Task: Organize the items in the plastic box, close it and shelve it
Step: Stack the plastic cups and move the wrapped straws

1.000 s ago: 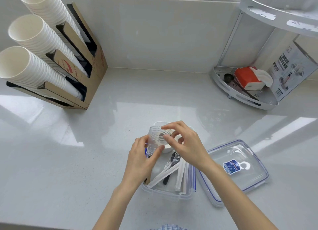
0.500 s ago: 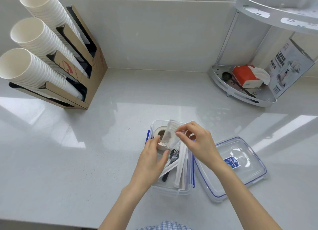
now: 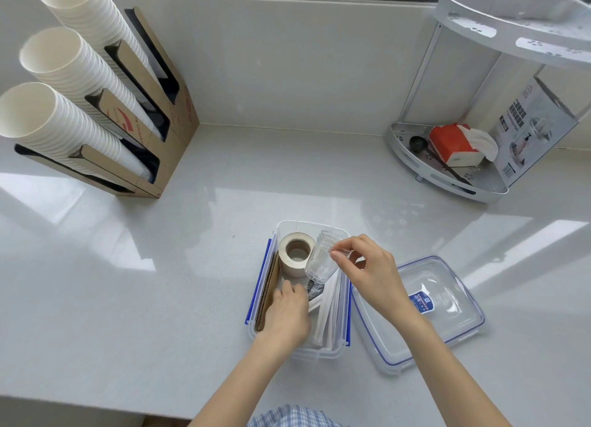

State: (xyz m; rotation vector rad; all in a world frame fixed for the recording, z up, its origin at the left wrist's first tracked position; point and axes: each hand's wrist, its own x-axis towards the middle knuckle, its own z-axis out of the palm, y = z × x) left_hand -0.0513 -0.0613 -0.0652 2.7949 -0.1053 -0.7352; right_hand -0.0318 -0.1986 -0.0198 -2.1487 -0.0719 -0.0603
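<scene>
A clear plastic box with blue clips stands open on the counter in front of me. Inside lie a roll of beige tape, a strip of brown cardboard along the left wall, several white wrapped sticks and a dark spoon. My right hand pinches a clear plastic jar, tilted over the box beside the tape. My left hand reaches down into the box, its fingers among the sticks; what it grips is hidden. The clear lid with a blue label lies to the right.
A cardboard holder with three stacks of white paper cups stands at the back left. A white corner shelf at the back right carries a red tissue pack, a dark scoop and a printed box. The counter's front edge is close below.
The jar has gone from both hands to the right hand alone and come down tilted next to the tape. My left hand has let go and dropped into the box.
</scene>
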